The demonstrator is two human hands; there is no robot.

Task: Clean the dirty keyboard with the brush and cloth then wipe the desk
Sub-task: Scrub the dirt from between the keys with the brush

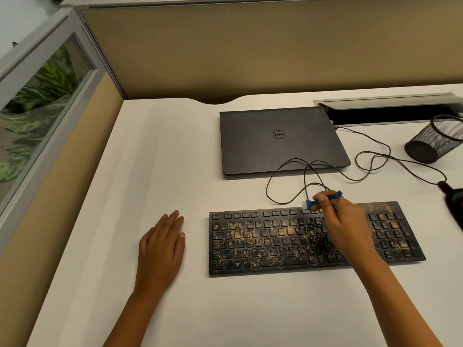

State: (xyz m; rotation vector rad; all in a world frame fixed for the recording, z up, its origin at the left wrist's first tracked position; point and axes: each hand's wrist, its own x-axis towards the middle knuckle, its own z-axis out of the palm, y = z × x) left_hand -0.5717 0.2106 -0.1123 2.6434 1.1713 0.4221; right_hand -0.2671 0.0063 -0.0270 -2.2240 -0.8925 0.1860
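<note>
A black keyboard (263,242) lies on the white desk (150,159), speckled all over with orange-brown crumbs. My right hand (348,226) hovers over its upper right part and is shut on a small blue brush (310,203), whose bristle end points left at the top key row. My left hand (162,246) rests flat on the desk left of the keyboard, fingers together, holding nothing. No cloth is in view.
A closed black laptop (280,140) sits behind the keyboard. A thin black cable (370,156) loops between them. A black mesh cup (436,141) lies tipped at the right, by an open cable tray (390,113). A dark object (454,196) sits at the right edge. Partition walls (250,51) border the desk.
</note>
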